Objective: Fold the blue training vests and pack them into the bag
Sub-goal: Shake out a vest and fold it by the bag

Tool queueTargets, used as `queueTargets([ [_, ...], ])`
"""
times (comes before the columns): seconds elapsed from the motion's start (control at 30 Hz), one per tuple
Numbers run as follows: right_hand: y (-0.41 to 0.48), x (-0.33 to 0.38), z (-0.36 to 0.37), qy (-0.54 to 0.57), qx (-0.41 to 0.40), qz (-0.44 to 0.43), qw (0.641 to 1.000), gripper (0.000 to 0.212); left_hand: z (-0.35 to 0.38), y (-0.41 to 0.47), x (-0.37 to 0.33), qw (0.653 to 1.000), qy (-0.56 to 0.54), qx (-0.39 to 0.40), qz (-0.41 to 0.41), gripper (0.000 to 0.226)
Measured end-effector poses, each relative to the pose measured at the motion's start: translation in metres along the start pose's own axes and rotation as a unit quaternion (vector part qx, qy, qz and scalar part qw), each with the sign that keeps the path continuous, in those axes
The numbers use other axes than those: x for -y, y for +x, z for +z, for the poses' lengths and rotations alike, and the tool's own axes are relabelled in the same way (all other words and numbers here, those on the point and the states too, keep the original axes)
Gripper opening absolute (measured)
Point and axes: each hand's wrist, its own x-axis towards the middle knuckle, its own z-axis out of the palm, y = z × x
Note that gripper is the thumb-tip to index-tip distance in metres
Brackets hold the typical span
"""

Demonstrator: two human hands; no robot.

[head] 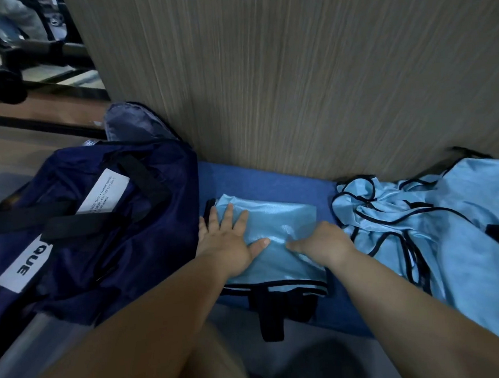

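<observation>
The left hand [231, 242] lies flat, fingers spread, on the folded vest [285, 216], pinning it to the blue mat [271, 181], seemingly so the fold holds, while the right hand [323, 244] curls over its right side, grip unclear; the bag [98, 227] waits just left, unfolded vests [449, 235] heaped right.

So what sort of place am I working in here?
Likely a gym or sports changing area: light-blue training vests heaped on a blue padded surface, a navy duffel bag alongside, blurred black equipment bars at far left.
</observation>
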Motion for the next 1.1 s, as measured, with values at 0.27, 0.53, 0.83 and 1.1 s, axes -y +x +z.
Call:
queueTargets([
  [0.27, -0.004, -0.007, -0.037, -0.039, -0.052, -0.027, 0.998, 0.036, -0.003, 0.000, -0.023, 0.997, -0.073, 0.006, 0.035, 0.077],
  [0.53, -0.003, -0.008, -0.075, -0.058, -0.087, 0.008, 0.994, 0.034, 0.004, 0.005, -0.038, 0.961, -0.258, -0.014, 0.101, 0.061],
  [0.83, -0.022, 0.058, -0.011, 0.019, -0.025, -0.103, 0.994, 0.045, -0.013, -0.004, -0.026, 0.815, -0.578, -0.013, 0.039, 0.056],
  [1.1, -0.034, 0.055, 0.004, 0.023, 0.029, -0.158, 0.987, 0.047, -0.013, 0.005, -0.022, 0.835, -0.545, -0.067, 0.036, 0.054],
])
